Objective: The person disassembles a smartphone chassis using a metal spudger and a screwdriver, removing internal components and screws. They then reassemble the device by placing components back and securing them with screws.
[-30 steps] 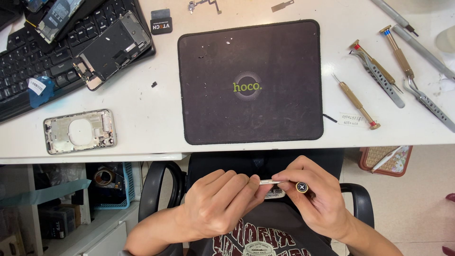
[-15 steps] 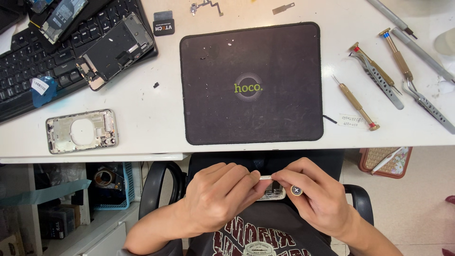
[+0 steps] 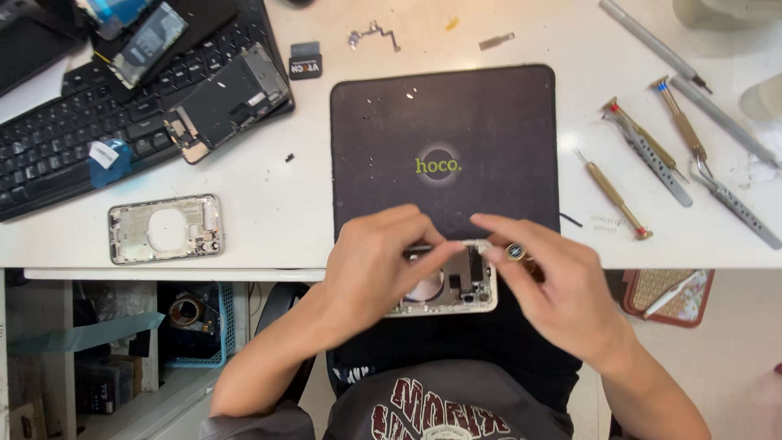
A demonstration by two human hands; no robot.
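Opened silver phone housing (image 3: 446,292), rear shell with circular coil and dark boards showing, lies directly under both hands at the near edge of the white worktop (image 3: 269,220), half off the front lip of the black rectangular work mat (image 3: 444,114). Its long axis runs left to right, parallel to the worktop's near edge.

Left hand (image 3: 376,265): palm down over the housing's left half, fingers curled, thumb and forefinger pinched shut on the shaft of a thin dark-tipped screwdriver (image 3: 423,248) that lies roughly level, tip to the left.

Right hand (image 3: 554,285): comes in from the right, fingers closed round the same tool's brass-capped handle end, cap just beside the housing's upper right corner. Both hands about equally near the housing; whether the tip touches it cannot be told.

A second empty silver phone frame (image 3: 165,229) sits well apart, near the worktop's front left edge.
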